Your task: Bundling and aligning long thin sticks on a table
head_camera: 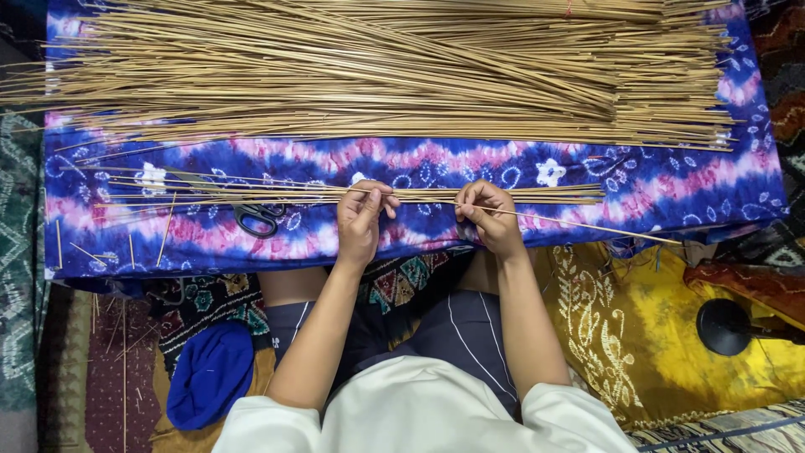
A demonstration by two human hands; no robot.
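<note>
Both hands [362, 220] [489, 216] pinch sticks [537, 195] (mid-cloth).

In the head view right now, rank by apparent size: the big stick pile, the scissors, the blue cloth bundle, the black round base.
1. big stick pile
2. blue cloth bundle
3. black round base and scissors look alike; sticks partly hide the scissors, so unranked.

This looks like a home craft corner worked from the floor, not a factory bench. A tie-dyed cloth [671, 180] in blue and pink serves as the work surface, with a big heap of thin sticks [377, 67] across it and scissors [256, 216] lying near. Patterned batik cloths [620, 335] and rugs [17, 252] cover the floor around the seated person's knees, and a small black stand [725, 327] sits at the side.
</note>
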